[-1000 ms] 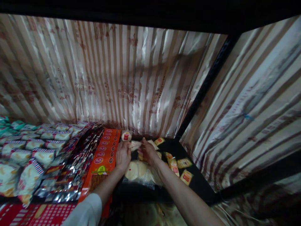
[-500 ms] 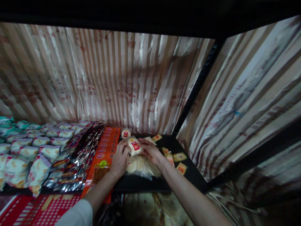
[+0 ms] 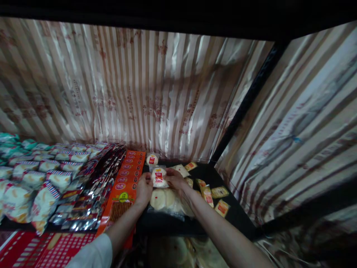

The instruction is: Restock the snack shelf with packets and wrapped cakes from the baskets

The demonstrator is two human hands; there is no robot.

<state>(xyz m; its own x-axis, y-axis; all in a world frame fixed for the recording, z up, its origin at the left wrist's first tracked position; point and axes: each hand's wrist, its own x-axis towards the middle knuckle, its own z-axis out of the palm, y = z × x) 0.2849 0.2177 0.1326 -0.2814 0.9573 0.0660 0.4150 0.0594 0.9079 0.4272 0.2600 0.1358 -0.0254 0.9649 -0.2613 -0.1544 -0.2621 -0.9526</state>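
It's a round whitish packet (image 3: 155, 181) in clear wrapping, with a red label on its face and a touch of yellow just above. The label is turned up toward the person, and the packet sits between left hand (image 3: 144, 189) and right hand (image 3: 175, 178), over the black shelf (image 3: 156, 226); whether it's lifted clear, I can't tell

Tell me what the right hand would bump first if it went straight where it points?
Probably the red-labelled white packet that the right hand seems to hold; exact depth is unclear.
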